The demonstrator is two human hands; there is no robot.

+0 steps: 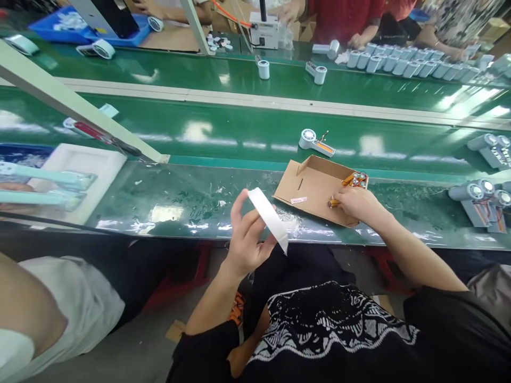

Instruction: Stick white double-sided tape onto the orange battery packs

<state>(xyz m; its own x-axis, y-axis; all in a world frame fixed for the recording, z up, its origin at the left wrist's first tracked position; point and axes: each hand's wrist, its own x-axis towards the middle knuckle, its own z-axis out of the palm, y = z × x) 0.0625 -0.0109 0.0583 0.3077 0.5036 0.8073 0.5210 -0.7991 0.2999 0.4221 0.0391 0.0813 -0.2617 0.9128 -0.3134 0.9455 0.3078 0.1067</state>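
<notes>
My left hand [248,236] grips a roll of white tape [268,217], held tilted above the bench's front edge with a loose end pointing down. My right hand [353,204] reaches into a shallow cardboard box [313,183], its fingers closed on an orange battery cell [332,203] with only one end showing. Beside that hand, several more orange battery cells [354,179] lie bunched in the box's far right corner. A small white label with red print [298,200] is at the box's left front. Behind the box, a grey fan unit with exposed wires [317,141] rests on the green belt.
More fan units [481,199] are grouped at the right. To the left, a slanted metal post [80,106] rises from the bench near a white foam block [106,165] and another person's arm [27,303]. Across the belts, co-workers sit by rows of grey parts [399,61].
</notes>
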